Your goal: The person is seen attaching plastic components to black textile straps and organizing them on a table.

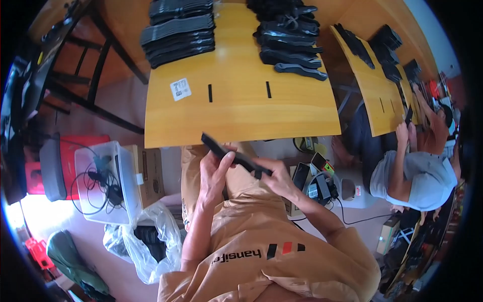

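A long, narrow black strip slants in front of my body, just off the table's near edge. What kind of thing it is, I cannot make out. My left hand is closed on its middle, thumb lying on top. Toward the lower right end, my right hand grips it with the fingers bent round. Beyond my hands is the yellow wooden table. Two short black marks or strips, a left one and a right one, lie on its top beside a white label.
Stacked grey and black flat pieces fill the table's far left; a darker pile stands far right. Below left are a clear plastic bin with cables and a plastic bag. At right, a person in grey works at another table.
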